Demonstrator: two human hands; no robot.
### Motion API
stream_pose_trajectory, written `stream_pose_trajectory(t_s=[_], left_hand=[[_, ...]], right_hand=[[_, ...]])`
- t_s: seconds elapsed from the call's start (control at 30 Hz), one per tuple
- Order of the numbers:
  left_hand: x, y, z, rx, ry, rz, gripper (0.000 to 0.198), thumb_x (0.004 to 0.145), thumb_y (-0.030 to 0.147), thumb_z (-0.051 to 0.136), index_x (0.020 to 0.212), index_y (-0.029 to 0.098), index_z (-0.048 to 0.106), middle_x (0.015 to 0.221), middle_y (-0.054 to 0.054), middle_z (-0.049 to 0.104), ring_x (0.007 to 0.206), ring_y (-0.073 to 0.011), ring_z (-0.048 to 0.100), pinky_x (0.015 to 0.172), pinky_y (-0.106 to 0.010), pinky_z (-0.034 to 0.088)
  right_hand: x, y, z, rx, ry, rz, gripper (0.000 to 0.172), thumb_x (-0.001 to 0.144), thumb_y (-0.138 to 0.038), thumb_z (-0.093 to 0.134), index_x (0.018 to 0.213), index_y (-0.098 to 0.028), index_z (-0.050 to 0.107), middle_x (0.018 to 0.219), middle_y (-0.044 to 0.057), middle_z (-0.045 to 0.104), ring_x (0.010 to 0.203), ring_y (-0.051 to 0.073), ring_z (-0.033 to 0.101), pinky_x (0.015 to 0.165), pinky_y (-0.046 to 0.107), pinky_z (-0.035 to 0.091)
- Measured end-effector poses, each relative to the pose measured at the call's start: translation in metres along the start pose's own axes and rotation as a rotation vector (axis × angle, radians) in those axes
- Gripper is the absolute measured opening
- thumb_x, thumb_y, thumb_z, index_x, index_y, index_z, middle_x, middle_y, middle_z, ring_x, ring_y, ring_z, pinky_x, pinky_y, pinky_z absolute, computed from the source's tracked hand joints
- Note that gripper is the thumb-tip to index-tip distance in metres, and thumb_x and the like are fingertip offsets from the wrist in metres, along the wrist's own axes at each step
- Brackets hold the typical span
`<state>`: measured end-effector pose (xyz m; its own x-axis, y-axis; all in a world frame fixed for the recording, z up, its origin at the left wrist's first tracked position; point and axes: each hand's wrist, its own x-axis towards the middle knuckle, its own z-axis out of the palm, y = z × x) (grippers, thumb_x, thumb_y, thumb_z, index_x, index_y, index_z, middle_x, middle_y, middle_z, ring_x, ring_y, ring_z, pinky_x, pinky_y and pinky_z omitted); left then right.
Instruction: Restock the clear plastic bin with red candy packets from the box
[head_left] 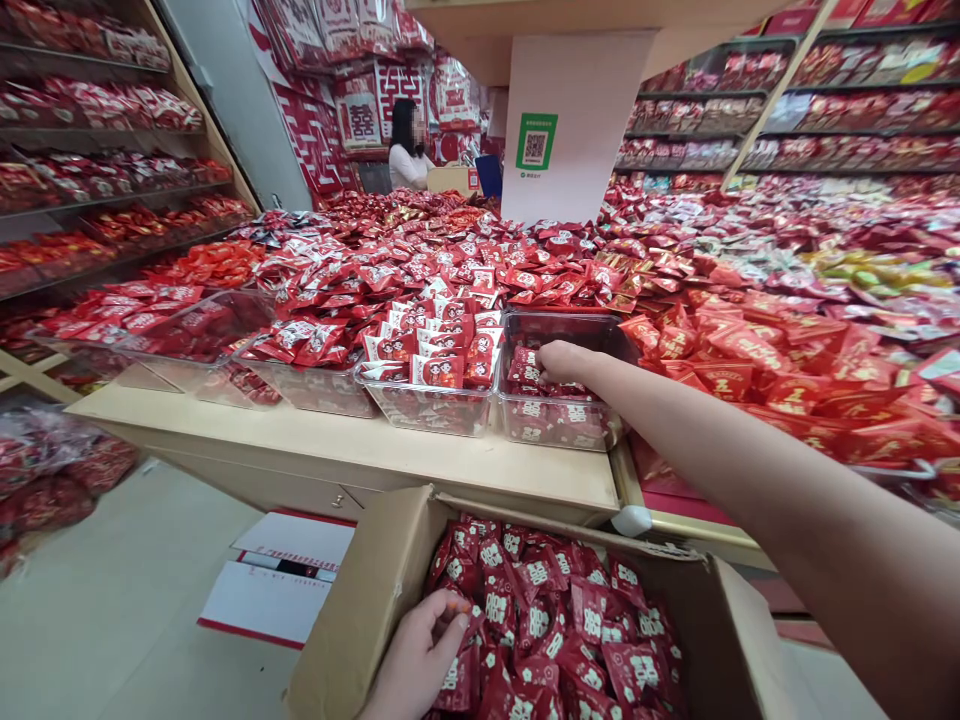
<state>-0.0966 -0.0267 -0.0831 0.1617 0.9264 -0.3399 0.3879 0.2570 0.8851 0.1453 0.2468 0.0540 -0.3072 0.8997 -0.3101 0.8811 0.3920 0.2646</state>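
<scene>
Over the clear plastic bin [555, 325] on the counter, my right hand [561, 362] has its fingers closed at a dark red candy packet [525, 366]. More of the same packets lie low in that bin, seen through its front wall. My left hand [420, 650] is inside an open cardboard box [375, 600], fingers curled and thumb close to the fingertips, at a dark red candy packet [474, 628]. Packets with white double-happiness signs [536, 620] fill much of this box. What lies under my left fingers is partly hidden.
Beside the bin stands another bin [427, 405] of red and white packets in rows. Orange-red packets [795, 380] are heaped at right. A white pillar [570, 130] rises behind the bins. A white carton [277, 580] lies on the floor. A person [407, 155] sits far back.
</scene>
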Motion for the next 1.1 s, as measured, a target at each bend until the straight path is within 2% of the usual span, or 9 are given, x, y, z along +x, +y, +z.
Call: stream_pose_trajectory(t_s=[0.13,0.3,0.4,0.53,0.8,0.93,1.1], left_hand=[[0.001,0.000,0.000,0.010,0.015,-0.001,0.021,0.072,0.035,0.050,0.078,0.017,0.059,0.076,-0.002,0.063,0.072,-0.0176,0.056,0.070,-0.025,0.043],[0.000,-0.002,0.001,0.036,0.012,0.004,0.021,0.072,0.035,0.049,0.078,0.018,0.059,0.077,-0.003,0.064,0.072,-0.0176,0.056,0.070,-0.025,0.042],[0.001,-0.003,0.001,0.039,0.006,-0.002,0.021,0.073,0.035,0.049,0.079,0.018,0.059,0.077,-0.002,0.063,0.073,-0.0174,0.056,0.071,-0.024,0.042],[0.002,-0.006,0.001,0.045,-0.002,0.004,0.020,0.074,0.034,0.048,0.080,0.017,0.059,0.079,-0.003,0.064,0.076,-0.0179,0.056,0.074,-0.025,0.042],[0.001,-0.007,0.001,0.075,-0.012,0.022,0.019,0.075,0.032,0.047,0.080,0.017,0.058,0.078,-0.003,0.063,0.074,-0.0177,0.056,0.072,-0.025,0.042],[0.003,-0.009,0.001,0.087,-0.030,0.036,0.020,0.076,0.032,0.046,0.081,0.017,0.058,0.078,-0.003,0.063,0.074,-0.0171,0.055,0.071,-0.023,0.041],[0.005,-0.011,0.001,0.104,-0.048,0.047,0.019,0.076,0.031,0.045,0.079,0.017,0.058,0.076,-0.002,0.062,0.073,-0.0157,0.054,0.069,-0.022,0.040]], right_hand=[[-0.002,0.005,-0.001,-0.012,-0.015,-0.024,0.030,0.066,-0.024,0.058,0.092,-0.011,0.063,0.092,0.013,0.063,0.083,0.024,0.058,0.065,0.026,0.042],[-0.001,0.004,-0.002,0.053,0.107,-0.039,0.027,0.074,-0.026,0.049,0.095,-0.014,0.062,0.093,0.011,0.063,0.084,0.021,0.058,0.065,0.024,0.041],[0.000,-0.005,-0.004,0.051,0.082,-0.080,0.030,0.071,-0.024,0.052,0.099,-0.014,0.059,0.093,0.011,0.063,0.083,0.022,0.058,0.064,0.024,0.041],[0.001,-0.011,-0.004,0.023,0.042,-0.059,0.035,0.069,-0.017,0.053,0.104,-0.013,0.056,0.096,0.012,0.062,0.086,0.023,0.057,0.065,0.025,0.040],[0.007,0.004,-0.002,0.110,0.055,-0.054,0.041,0.064,-0.027,0.061,0.104,-0.018,0.056,0.097,0.007,0.061,0.085,0.021,0.057,0.065,0.024,0.041],[-0.002,0.008,-0.008,0.032,-0.030,0.054,0.045,0.055,-0.027,0.068,0.097,-0.012,0.060,0.095,0.011,0.061,0.086,0.025,0.056,0.068,0.027,0.042],[-0.007,0.009,-0.005,0.082,-0.156,0.058,0.043,0.050,-0.019,0.071,0.091,-0.008,0.064,0.090,0.013,0.062,0.084,0.027,0.057,0.073,0.030,0.041]])
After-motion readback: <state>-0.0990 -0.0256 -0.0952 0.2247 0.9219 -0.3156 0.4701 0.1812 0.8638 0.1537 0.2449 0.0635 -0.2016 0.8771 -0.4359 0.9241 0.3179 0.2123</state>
